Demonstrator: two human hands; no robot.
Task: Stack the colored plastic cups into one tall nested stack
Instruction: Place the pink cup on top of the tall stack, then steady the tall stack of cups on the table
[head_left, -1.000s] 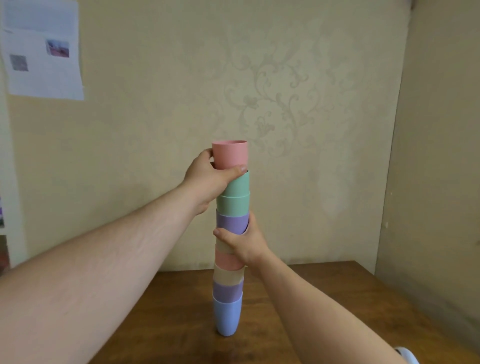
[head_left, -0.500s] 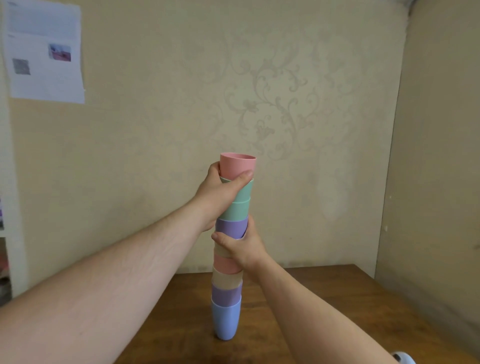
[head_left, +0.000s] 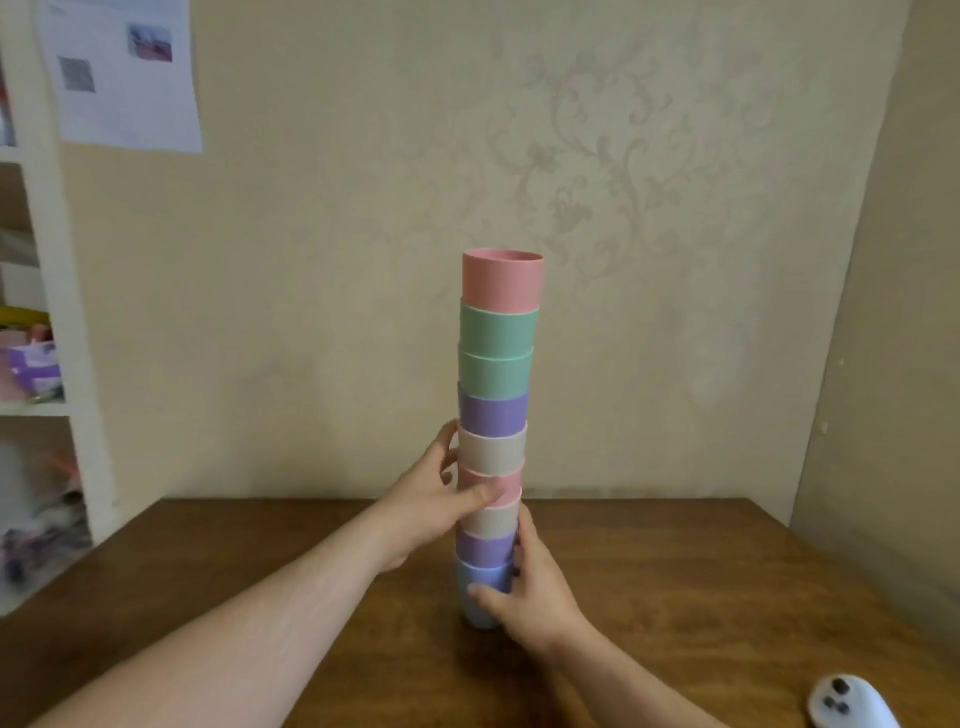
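One tall nested stack of cups (head_left: 496, 395) stands upright on the wooden table (head_left: 675, 597). A pink cup (head_left: 503, 280) tops it, with two green cups, a purple, a beige, a pink, a beige and a purple below, and a blue cup (head_left: 480, 597) at the bottom. My left hand (head_left: 434, 499) grips the stack from the left at the lower pink cup, thumb across its front. My right hand (head_left: 524, 587) holds the bottom cups from the right, fingers around the blue one.
A white controller (head_left: 847, 704) lies at the table's near right corner. White shelves (head_left: 47, 364) with clutter stand at the left. A printed sheet (head_left: 122, 73) hangs on the wall behind. A side wall closes in on the right.
The pink top cup has settled into the stack. My left hand slid down from the top to the middle, and my right hand dropped from the middle to the bottom cups.
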